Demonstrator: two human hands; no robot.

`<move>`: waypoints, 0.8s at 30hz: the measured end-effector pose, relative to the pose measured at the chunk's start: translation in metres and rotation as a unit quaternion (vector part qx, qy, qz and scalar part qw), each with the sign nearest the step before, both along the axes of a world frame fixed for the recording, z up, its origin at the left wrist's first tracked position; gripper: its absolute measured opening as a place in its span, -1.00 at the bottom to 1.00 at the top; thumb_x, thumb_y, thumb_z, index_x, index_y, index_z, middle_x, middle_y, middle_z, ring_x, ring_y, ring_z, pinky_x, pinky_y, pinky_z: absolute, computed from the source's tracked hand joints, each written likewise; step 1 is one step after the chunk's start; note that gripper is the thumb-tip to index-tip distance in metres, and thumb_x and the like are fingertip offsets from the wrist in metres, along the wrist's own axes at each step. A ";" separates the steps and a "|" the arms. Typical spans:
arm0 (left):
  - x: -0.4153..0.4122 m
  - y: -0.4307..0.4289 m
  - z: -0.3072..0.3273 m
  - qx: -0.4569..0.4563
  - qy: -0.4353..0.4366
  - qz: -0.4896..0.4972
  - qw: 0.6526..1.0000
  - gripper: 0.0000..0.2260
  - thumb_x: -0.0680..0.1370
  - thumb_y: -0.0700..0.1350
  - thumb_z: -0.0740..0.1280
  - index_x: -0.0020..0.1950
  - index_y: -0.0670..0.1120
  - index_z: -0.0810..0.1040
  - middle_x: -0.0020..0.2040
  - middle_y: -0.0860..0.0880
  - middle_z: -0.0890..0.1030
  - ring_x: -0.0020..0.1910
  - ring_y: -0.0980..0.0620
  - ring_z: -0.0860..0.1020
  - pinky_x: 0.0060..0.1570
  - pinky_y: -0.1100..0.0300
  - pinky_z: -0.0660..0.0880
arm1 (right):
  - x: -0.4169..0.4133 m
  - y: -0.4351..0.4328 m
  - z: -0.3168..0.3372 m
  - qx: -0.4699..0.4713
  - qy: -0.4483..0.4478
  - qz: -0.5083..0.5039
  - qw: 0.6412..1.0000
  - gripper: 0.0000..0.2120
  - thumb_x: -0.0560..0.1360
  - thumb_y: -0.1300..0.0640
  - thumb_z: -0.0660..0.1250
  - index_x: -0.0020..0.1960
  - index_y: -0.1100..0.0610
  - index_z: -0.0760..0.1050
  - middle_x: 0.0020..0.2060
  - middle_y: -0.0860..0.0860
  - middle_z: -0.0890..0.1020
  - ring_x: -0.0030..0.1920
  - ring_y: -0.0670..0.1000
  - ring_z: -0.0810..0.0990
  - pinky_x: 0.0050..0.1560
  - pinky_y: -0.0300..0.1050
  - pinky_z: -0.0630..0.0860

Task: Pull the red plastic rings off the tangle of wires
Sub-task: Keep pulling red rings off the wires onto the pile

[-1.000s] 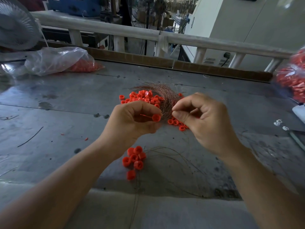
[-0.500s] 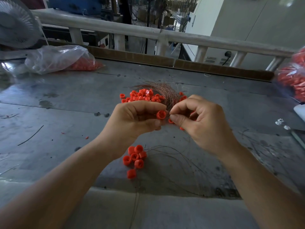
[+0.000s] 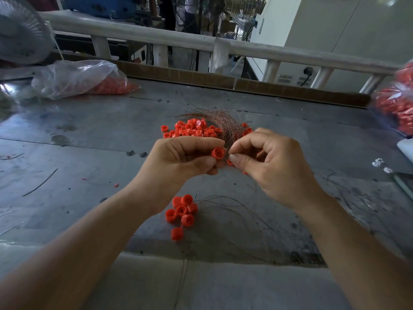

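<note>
My left grip (image 3: 187, 157) pinches one red ring (image 3: 218, 152) just in front of the wire tangle (image 3: 225, 124) on the bench (image 3: 89, 135), holding it steady so my right grip (image 3: 268, 162), pinching what seems a thin wire, can draw it free.

The grey counter (image 3: 89, 135) is scratched and stained. A clear bag (image 3: 73, 77) lies at the counter's far left, and a white fan (image 3: 20, 30) stands past that corner. Another clear bag (image 3: 400, 104) sits at the counter's right edge. Two small white bits (image 3: 377, 162) lie on the counter near that edge. A brown cardboard strip (image 3: 183, 76) runs along the counter's far edge. Behind the counter is a pale rail (image 3: 156, 39), then a blue machine (image 3: 98, 5) and a big white cabinet (image 3: 335, 30).
</note>
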State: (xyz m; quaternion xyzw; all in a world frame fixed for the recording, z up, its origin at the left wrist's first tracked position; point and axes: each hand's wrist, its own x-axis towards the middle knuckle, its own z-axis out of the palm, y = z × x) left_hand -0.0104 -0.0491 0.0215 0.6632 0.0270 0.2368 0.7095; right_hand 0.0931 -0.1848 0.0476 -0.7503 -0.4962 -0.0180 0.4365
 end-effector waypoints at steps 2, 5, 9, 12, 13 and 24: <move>0.000 0.001 0.000 0.000 0.000 0.007 1.000 -0.75 0.28 -0.24 0.35 -0.07 -0.12 0.62 -0.15 -0.08 0.69 -0.15 -0.02 0.64 -0.20 0.31 0.54 | 0.000 0.000 0.000 -0.001 0.001 0.001 1.000 -0.77 0.37 0.26 0.44 -0.28 -0.05 0.50 -0.35 -0.12 0.50 -0.30 -0.17 0.46 -0.28 -0.42 0.37; 0.000 0.001 0.001 -0.013 -0.003 -0.003 1.000 -0.76 0.28 -0.25 0.35 -0.07 -0.14 0.62 -0.17 -0.07 0.69 -0.16 0.01 0.65 -0.21 0.31 0.54 | 0.000 0.000 0.001 -0.002 0.005 0.003 1.000 -0.77 0.37 0.26 0.44 -0.28 -0.05 0.51 -0.36 -0.12 0.50 -0.30 -0.17 0.46 -0.29 -0.42 0.37; -0.002 0.001 0.002 -0.019 -0.005 -0.019 1.000 -0.76 0.29 -0.27 0.33 -0.07 -0.15 0.60 -0.21 -0.06 0.69 -0.21 0.05 0.65 -0.23 0.30 0.55 | 0.000 0.001 0.000 -0.002 0.006 0.006 1.000 -0.79 0.37 0.26 0.44 -0.27 -0.03 0.52 -0.36 -0.13 0.50 -0.31 -0.19 0.46 -0.30 -0.42 0.36; -0.002 0.000 0.003 -0.018 -0.007 -0.021 1.000 -0.76 0.30 -0.29 0.32 -0.05 -0.18 0.58 -0.21 -0.05 0.68 -0.22 0.06 0.65 -0.23 0.29 0.55 | -0.001 0.001 0.000 -0.007 0.004 0.008 1.000 -0.82 0.38 0.25 0.43 -0.26 -0.01 0.53 -0.36 -0.13 0.50 -0.31 -0.19 0.46 -0.29 -0.42 0.36; -0.002 0.000 0.003 -0.020 -0.006 -0.021 1.000 -0.76 0.30 -0.29 0.32 -0.06 -0.18 0.58 -0.21 -0.05 0.68 -0.22 0.06 0.64 -0.23 0.30 0.55 | -0.001 0.001 0.000 -0.009 0.004 0.009 1.000 -0.82 0.38 0.25 0.43 -0.25 -0.01 0.53 -0.36 -0.13 0.50 -0.31 -0.19 0.46 -0.30 -0.42 0.36; -0.003 0.001 0.005 -0.097 -0.022 -0.040 0.994 -0.76 0.29 -0.33 0.30 -0.17 -0.13 0.68 -0.24 -0.08 0.68 -0.26 0.06 0.65 -0.27 0.30 0.55 | 0.000 0.001 0.003 0.029 0.147 0.050 0.987 -0.73 0.38 0.36 0.38 -0.21 0.00 0.45 -0.39 -0.08 0.54 -0.39 -0.14 0.48 -0.37 -0.30 0.42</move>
